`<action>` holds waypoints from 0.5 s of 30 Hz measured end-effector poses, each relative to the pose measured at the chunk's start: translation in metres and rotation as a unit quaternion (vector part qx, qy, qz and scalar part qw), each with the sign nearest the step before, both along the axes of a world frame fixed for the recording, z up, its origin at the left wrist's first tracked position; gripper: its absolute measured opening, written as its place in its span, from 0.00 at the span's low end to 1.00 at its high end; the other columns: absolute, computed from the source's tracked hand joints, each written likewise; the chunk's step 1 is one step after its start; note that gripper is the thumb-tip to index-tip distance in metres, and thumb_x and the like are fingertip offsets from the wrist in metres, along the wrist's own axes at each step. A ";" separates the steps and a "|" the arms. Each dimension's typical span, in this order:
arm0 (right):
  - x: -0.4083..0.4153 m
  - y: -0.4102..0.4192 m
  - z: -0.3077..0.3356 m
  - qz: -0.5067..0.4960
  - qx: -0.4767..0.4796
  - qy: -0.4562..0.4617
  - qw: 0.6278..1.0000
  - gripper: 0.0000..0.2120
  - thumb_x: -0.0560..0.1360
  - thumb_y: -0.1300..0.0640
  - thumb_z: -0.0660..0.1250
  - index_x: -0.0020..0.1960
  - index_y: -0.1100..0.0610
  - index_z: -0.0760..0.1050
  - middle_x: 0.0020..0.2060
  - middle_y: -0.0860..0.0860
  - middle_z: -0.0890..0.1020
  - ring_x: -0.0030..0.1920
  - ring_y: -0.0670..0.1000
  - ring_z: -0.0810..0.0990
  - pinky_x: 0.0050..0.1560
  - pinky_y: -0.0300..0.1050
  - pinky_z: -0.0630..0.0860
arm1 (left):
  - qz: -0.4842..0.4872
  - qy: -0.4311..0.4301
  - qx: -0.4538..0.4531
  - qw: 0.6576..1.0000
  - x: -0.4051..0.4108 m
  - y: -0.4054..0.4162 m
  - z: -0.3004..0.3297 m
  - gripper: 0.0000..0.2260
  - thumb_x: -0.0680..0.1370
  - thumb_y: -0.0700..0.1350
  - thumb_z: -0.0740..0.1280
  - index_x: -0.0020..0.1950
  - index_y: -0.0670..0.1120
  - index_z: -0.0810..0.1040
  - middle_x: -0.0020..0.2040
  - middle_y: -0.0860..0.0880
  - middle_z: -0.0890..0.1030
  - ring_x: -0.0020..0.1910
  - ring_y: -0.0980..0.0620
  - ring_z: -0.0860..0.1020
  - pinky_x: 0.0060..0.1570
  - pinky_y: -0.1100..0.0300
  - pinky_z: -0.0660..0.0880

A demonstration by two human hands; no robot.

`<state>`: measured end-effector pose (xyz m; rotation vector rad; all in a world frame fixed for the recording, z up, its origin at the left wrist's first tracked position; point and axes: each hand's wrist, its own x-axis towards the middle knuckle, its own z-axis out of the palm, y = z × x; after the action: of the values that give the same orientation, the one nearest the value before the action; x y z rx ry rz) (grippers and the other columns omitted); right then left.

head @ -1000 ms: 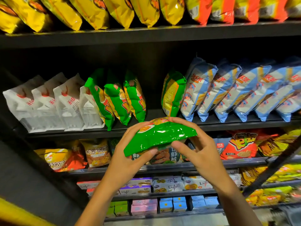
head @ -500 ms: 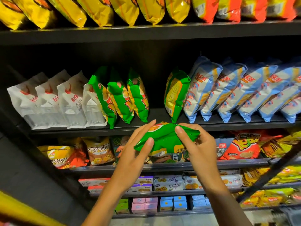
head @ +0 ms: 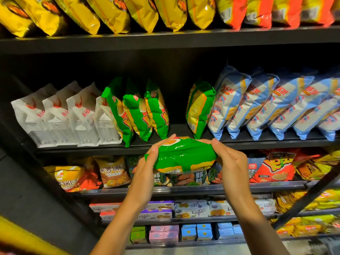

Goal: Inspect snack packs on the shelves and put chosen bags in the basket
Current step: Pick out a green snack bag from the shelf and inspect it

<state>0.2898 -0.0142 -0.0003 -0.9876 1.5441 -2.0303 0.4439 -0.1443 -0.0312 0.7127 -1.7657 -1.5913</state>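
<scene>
A green snack bag (head: 184,155) lies sideways between both my hands, just in front of the middle shelf's edge (head: 257,143). My left hand (head: 145,173) grips its left end, thumb on top. My right hand (head: 231,166) grips its right end, fingers curled over the top. Behind it, several matching green bags (head: 139,111) stand on the middle shelf, and one more green bag (head: 199,107) stands apart to their right, a gap between them. No basket is in view.
White bags (head: 60,115) fill the shelf's left, blue-and-white bags (head: 272,105) its right. Yellow and orange bags (head: 114,13) hang over the top shelf. Lower shelves hold orange bags (head: 274,166), brown bags (head: 112,172) and small boxes (head: 189,233). A dark diagonal bar (head: 309,197) crosses at lower right.
Both hands have carried the green bag up and slightly toward the middle shelf, turning it so more of its glossy side faces me. Both grips stay on it.
</scene>
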 end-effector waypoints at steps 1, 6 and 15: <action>0.000 -0.001 0.000 -0.001 -0.001 -0.011 1.000 0.21 0.84 0.58 0.60 0.45 0.42 0.88 0.49 0.46 0.89 0.57 0.46 0.85 0.67 0.46 0.77 | -0.010 0.005 -0.014 1.000 -0.002 0.002 0.002 0.20 0.84 0.63 0.52 0.70 0.63 0.78 0.68 0.51 0.81 0.71 0.49 0.75 0.74 0.43 0.66; -0.005 0.004 0.000 0.048 -0.005 -0.017 0.999 0.16 0.82 0.51 0.60 0.53 0.47 0.88 0.58 0.50 0.87 0.66 0.50 0.81 0.75 0.55 0.68 | -0.025 0.066 -0.098 0.993 -0.004 0.011 0.011 0.21 0.86 0.54 0.51 0.73 0.56 0.77 0.73 0.53 0.77 0.76 0.49 0.70 0.77 0.41 0.61; -0.039 -0.005 0.007 0.197 0.122 -0.057 0.971 0.31 0.74 0.34 0.69 0.74 0.46 0.73 0.69 0.48 0.80 0.64 0.44 0.81 0.66 0.46 0.73 | -0.024 0.041 -0.455 0.889 -0.005 -0.004 0.025 0.27 0.86 0.57 0.51 0.74 0.40 0.73 0.79 0.43 0.67 0.82 0.39 0.56 0.79 0.42 0.55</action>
<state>0.2509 -0.0192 0.0069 -0.9709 1.3687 -1.5565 0.4392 -0.1486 -0.0066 0.1329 -2.1700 -0.6308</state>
